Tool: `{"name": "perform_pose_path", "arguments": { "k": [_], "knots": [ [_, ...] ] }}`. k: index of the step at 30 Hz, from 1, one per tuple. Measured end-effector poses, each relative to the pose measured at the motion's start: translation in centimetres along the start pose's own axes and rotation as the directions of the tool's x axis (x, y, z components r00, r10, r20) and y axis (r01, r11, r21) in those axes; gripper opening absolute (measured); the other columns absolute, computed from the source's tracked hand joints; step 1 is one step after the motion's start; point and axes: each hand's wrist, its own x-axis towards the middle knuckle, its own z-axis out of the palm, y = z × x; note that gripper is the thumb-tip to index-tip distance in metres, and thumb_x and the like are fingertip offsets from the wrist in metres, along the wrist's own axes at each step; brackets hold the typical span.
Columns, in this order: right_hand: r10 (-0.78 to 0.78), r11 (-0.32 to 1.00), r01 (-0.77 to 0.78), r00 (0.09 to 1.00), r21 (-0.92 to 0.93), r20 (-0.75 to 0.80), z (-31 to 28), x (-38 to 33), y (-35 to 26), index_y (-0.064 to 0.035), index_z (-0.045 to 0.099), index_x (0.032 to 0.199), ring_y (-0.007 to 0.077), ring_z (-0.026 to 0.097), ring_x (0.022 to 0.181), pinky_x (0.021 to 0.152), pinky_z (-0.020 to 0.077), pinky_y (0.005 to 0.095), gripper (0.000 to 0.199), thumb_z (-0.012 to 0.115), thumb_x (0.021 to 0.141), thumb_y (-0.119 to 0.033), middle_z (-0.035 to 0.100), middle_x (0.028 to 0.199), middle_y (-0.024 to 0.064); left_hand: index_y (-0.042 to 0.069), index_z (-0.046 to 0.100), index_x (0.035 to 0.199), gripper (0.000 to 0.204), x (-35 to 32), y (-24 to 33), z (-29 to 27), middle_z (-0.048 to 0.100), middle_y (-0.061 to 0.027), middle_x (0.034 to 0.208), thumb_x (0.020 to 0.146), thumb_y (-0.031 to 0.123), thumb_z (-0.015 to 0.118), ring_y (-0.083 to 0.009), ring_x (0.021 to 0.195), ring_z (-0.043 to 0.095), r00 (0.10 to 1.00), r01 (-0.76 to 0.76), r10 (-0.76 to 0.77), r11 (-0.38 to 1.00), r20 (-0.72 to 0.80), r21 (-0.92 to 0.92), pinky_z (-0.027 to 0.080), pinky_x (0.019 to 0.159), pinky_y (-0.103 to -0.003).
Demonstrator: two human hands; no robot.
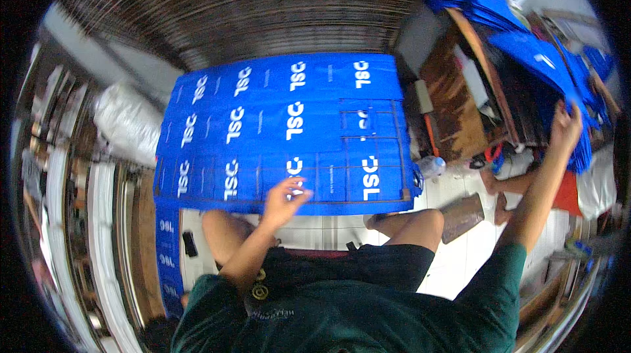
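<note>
Your left hand (285, 198) rests on the near edge of the big blue printed sheet (282, 133), fingers spread loosely and flat against it, not clenched and not pinching anything. The sheet lies flat straight ahead of you, above your knees, and carries rows of white printed marks across several panels; its near edge runs just beyond your knees. A narrow strip of the same blue material (167, 248) hangs or lies along the sheet's left side, down toward the floor.

Your right arm is stretched out far to the right. Your right hand (565, 126) is up against the stack of blue material (532, 57) piled on the wooden table (460, 100); the fingers appear to touch the edge of the pile, but I cannot tell whether they grip it (the hand is small and bent by the lens out there).

Between the sheet and the table, a clear plastic bottle (431, 166) lies on the white floor (453, 188), and a brown block-shaped item (461, 216) sits just beside your right knee. A small dark object (189, 244) lies on the floor left of your left knee. A white sack (128, 123) sits beyond the sheet's left edge. Another person's foot (490, 182) shows near the table's base.
</note>
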Motion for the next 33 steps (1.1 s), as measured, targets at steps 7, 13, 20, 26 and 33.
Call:
{"name": "perform_pose_path", "arguments": {
  "k": [7,13,20,26,33],
  "knots": [
    [0.133,0.983,-0.16,0.96,0.092,0.246,6.9,-21.7,-6.8,0.0096,0.051,0.108,0.0277,0.053,0.101,0.094,0.0393,0.041,0.03,0.051,0.086,-0.01,0.056,0.108,0.0193,0.014,0.029,0.139,0.086,-3.9,5.7,9.4,0.045,-0.0121,0.131,0.077,0.074,0.032,-0.0253,0.111,0.049,0.555,0.725,0.055,0.456,0.83,-0.516,0.044,0.088,-0.044],
    [0.315,0.937,-0.29,0.943,-0.192,0.111,7.6,-31.6,-4.2,-0.0003,0.046,0.116,0.0252,0.055,0.096,0.084,0.0472,0.0423,0.035,0.051,0.084,-0.015,0.056,0.106,0.0154,0.014,0.026,0.14,0.102,-5.2,4.8,9.2,0.037,-0.0147,0.138,0.068,0.085,0.026,-0.0296,0.122,0.042,0.531,0.846,0.163,-0.048,0.832,-0.53,0.041,0.092,-0.05],
    [0.616,0.786,-0.614,0.769,-0.071,0.171,6.6,-34.5,-1.2,-0.0055,0.054,0.102,0.0212,0.057,0.09,0.081,0.0488,0.0367,0.025,0.053,0.077,-0.006,0.058,0.099,0.0095,0.004,0.029,0.138,0.088,-5.3,5.9,2.1,0.045,-0.0157,0.131,0.079,0.069,0.04,-0.0307,0.117,0.047,0.799,0.585,-0.038,-0.184,0.6,-0.79,0.035,0.1,-0.046],
    [0.755,0.653,-0.691,0.628,-0.31,0.19,8.2,-29.2,6.8,-0.0077,0.053,0.102,0.0169,0.054,0.088,0.077,0.0448,0.0306,0.033,0.055,0.069,-0.013,0.056,0.097,0.003,0.004,0.034,0.134,0.069,0.9,4.9,-0.4,0.049,-0.0147,0.122,0.067,0.014,0.047,-0.0291,0.107,0.053,0.851,0.502,-0.322,0.272,0.414,-0.821,0.044,0.092,-0.045],
    [0.634,0.771,-0.565,0.719,-0.292,0.283,11.1,-24.6,12.1,-0.0076,0.053,0.099,0.0103,0.057,0.071,0.051,0.042,0.0237,0.025,0.059,0.075,-0.011,0.057,0.091,0.0014,0.008,0.009,0.143,0.087,10.3,9.8,-3.1,0.052,-0.0137,0.109,0.065,0.001,0.047,-0.0264,0.097,0.055,0.991,0.129,-0.092,0.469,0.097,-0.874,0.047,0.087,-0.039]
  ]
}}
